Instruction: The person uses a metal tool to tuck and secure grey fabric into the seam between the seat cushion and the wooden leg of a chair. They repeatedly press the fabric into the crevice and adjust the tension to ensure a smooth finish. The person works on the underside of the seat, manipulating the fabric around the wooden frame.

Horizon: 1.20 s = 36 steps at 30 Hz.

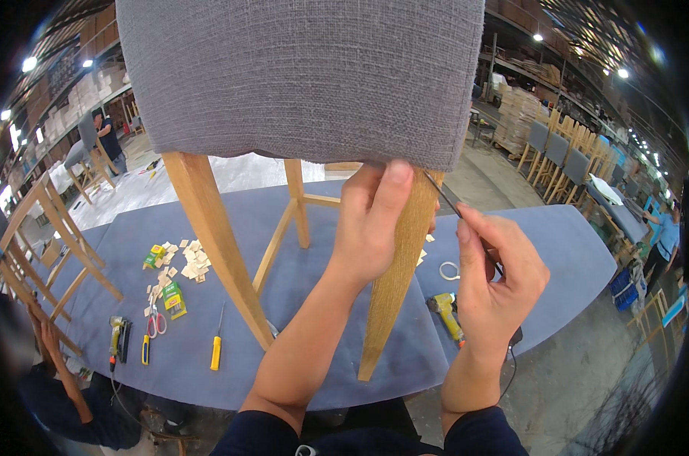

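A chair with grey woven upholstery [299, 83] and pale wooden legs stands on the blue-grey covered table [337, 380] in front of me. My left hand [371, 220] is closed around the top of the right near leg [398, 281], its thumb pressing at the fabric's lower edge. In my right hand [500, 273] a thin dark metal rod [445, 195] is pinched between thumb and fingers. Its tip reaches the fabric edge where the leg meets the upholstery. My palm hides the rod's other end, so its kind is unclear.
On the table's left lie a yellow screwdriver [217, 346], scissors [156, 323], a utility knife [145, 349], a staple gun [116, 338], a green box [174, 300] and wood chips [196, 262]. A yellow-green air tool [446, 318] lies right. Another person's arm [59, 353] is at left.
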Motion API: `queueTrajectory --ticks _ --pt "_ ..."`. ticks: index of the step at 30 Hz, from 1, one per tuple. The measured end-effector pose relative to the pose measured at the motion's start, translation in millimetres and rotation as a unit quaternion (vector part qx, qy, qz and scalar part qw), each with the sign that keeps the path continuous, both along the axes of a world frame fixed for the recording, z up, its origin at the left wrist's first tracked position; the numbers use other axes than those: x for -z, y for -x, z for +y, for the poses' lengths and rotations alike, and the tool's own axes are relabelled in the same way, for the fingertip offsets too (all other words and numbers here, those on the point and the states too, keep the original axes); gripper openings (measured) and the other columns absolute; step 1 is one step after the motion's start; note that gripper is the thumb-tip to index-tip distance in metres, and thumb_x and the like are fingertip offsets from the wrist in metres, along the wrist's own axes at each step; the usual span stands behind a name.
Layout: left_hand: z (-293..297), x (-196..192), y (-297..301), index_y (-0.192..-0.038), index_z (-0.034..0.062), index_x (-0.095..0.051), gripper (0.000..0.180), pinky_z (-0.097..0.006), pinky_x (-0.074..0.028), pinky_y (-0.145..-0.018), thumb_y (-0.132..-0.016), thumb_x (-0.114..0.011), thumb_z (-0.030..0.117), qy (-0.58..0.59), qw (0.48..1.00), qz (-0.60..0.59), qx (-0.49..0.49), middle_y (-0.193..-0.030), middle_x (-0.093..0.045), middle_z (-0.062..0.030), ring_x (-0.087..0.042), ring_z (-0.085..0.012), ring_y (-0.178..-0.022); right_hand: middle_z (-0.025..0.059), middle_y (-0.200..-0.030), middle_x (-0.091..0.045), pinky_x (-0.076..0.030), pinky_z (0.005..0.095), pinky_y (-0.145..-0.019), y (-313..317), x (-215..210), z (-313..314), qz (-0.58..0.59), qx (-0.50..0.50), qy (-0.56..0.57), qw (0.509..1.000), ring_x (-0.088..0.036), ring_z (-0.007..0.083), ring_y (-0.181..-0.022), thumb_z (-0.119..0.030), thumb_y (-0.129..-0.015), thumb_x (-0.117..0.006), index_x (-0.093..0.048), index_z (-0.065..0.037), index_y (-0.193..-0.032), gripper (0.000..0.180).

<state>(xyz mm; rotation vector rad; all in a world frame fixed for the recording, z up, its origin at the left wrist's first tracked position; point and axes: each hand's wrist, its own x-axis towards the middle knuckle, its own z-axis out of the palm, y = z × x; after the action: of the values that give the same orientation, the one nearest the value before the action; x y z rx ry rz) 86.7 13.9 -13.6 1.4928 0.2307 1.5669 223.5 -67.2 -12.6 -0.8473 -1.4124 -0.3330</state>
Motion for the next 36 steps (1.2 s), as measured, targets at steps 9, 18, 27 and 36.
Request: queueTrajectory --ticks 9,18,27,36 --pt "6 5 4 -0.110 -0.0046 -0.066 0.076 -0.034 -0.059 -0.066 -0.108 -0.036 0.065 0.001 1.000 0.029 0.008 -0.089 -0.073 -0.0147 -0.072 -0.0203 -0.072 0.0071 -0.085 -0.076 -0.037 0.0220 -0.050 3 -2 -1 0.004 -0.001 0.004 1.000 -0.059 0.0067 -0.063 0.009 -0.087 -0.076 -0.080 -0.001 -0.104 0.019" --pt "10 -9 9 -0.118 -0.0013 -0.064 0.083 -0.036 -0.059 -0.068 -0.106 -0.032 0.074 0.037 0.995 0.030 0.082 -0.095 -0.071 -0.0130 -0.071 -0.0213 -0.078 0.0012 -0.079 -0.068 -0.041 0.0195 -0.055 4 0 10 0.048 -0.077 0.024 0.996 -0.057 0.0041 -0.065 -0.001 -0.097 -0.073 -0.079 0.002 -0.108 0.012" --pt "3 -6 -7 -0.104 -0.0007 -0.069 0.065 -0.032 -0.056 -0.063 -0.107 -0.050 0.061 0.063 0.992 -0.064 0.084 -0.081 -0.068 -0.0087 -0.066 -0.0177 -0.069 0.0098 -0.083 -0.077 -0.051 0.0230 -0.062 -11 -9 23 0.052 -0.200 0.031 0.978 -0.070 0.0103 -0.071 0.007 -0.091 -0.073 -0.078 0.005 -0.104 0.014" --pt "-21 23 49 -0.086 0.0024 -0.072 0.024 -0.032 -0.050 -0.062 -0.094 -0.076 0.024 -0.179 0.861 0.235 -0.415 -0.070 -0.066 -0.0069 -0.065 -0.0201 -0.068 -0.0030 -0.073 -0.058 -0.030 0.0233 -0.054 -33 66 18 0.173 -0.263 0.167 0.934 -0.041 0.0046 -0.061 -0.009 -0.100 -0.070 -0.076 0.002 -0.095 0.013"
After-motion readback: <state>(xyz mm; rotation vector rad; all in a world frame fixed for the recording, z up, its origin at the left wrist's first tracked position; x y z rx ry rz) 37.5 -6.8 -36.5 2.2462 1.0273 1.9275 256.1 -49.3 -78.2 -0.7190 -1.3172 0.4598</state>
